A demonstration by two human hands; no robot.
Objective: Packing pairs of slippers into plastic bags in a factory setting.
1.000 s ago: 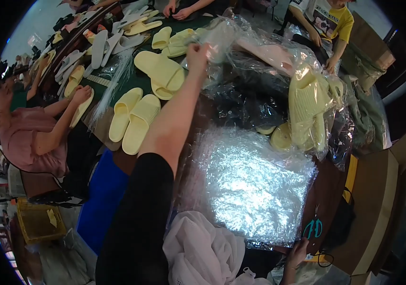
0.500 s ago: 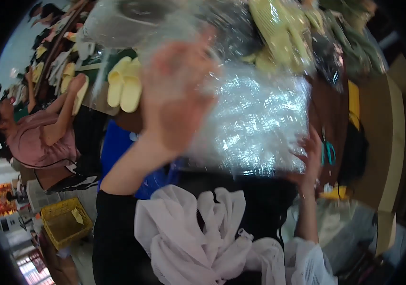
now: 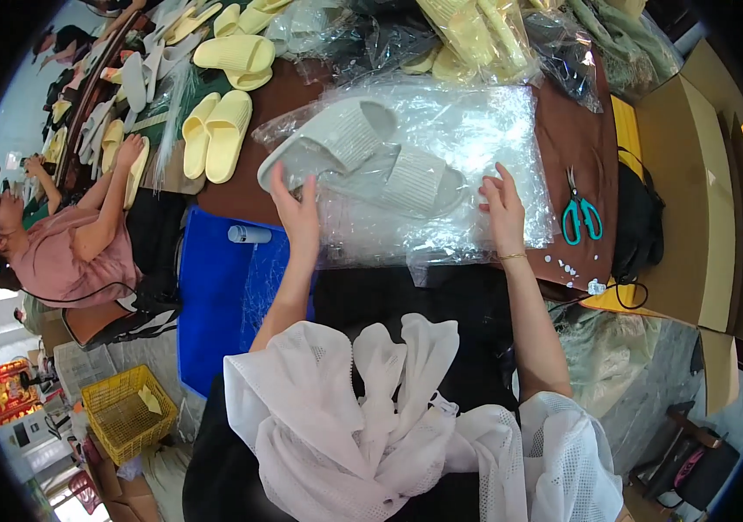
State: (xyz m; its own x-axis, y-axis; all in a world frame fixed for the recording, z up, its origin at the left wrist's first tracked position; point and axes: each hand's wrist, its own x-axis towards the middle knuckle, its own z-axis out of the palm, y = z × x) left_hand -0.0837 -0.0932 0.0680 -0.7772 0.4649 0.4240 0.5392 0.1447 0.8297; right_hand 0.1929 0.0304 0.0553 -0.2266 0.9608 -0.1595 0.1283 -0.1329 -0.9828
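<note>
A pair of light grey slippers (image 3: 415, 184) in a clear plastic bag lies over a stack of clear plastic bags (image 3: 484, 126) in front of me. My left hand (image 3: 296, 211) grips the bagged pair at its left end, by one slipper's heel, with thumb and forefinger showing. Beside the pair's right end is my right hand (image 3: 503, 211), its fingers bent but apart, over the edge of the stack. Nothing shows between those fingers.
Cream slippers (image 3: 217, 135) stand on the brown table (image 3: 576, 143) to the left, with bagged ones (image 3: 476, 39) behind. Teal-handled scissors (image 3: 582, 217) lie to the right, near a cardboard box (image 3: 693, 200). A blue bin (image 3: 202, 296) sits below left; a co-worker (image 3: 76, 248) is beyond.
The bagged grey slippers now lie over the stack. My left hand, blurred and raised before, has come down toward me to their heel end. My right hand has moved left to the stack's edge.
</note>
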